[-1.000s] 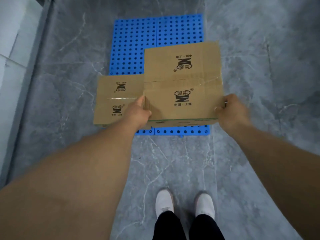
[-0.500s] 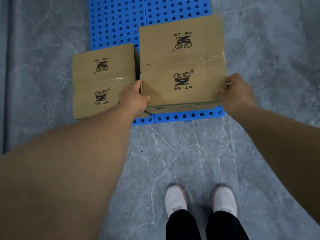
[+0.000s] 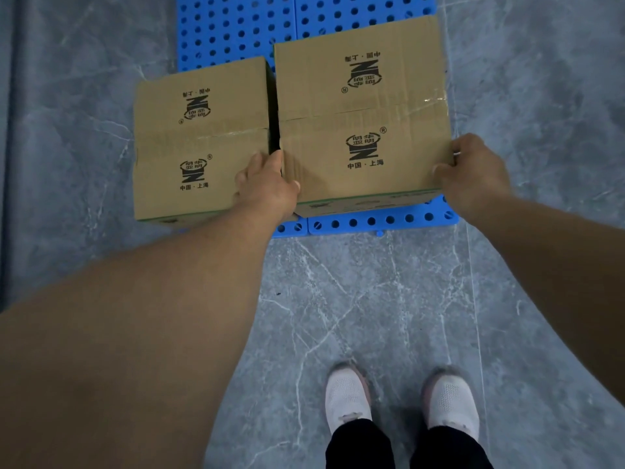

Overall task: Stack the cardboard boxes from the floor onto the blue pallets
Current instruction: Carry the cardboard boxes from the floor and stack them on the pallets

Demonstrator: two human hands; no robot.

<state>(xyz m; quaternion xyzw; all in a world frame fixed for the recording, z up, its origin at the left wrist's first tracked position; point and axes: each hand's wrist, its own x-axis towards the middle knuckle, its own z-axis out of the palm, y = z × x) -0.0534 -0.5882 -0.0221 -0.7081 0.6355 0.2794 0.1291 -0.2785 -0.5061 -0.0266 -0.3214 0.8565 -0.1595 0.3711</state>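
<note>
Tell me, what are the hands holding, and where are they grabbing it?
Both hands hold the right-hand brown cardboard box on the blue plastic pallet: the left hand grips its near left corner, the right hand its near right edge.

Two brown taped cardboard boxes with black printed logos are sitting side by side on the blue perforated pallets (image 3: pixel 236 25), nearly touching. The right box (image 3: pixel 363 113) is lying near the pallets' front edge; the left box (image 3: pixel 199 140) is overhanging their left side.

Blue pallets (image 3: pixel 236 28) are lying on the grey floor (image 3: pixel 372 299), carrying two boxes side by side: left (image 3: pixel 199 140), right (image 3: pixel 362 110).
</note>
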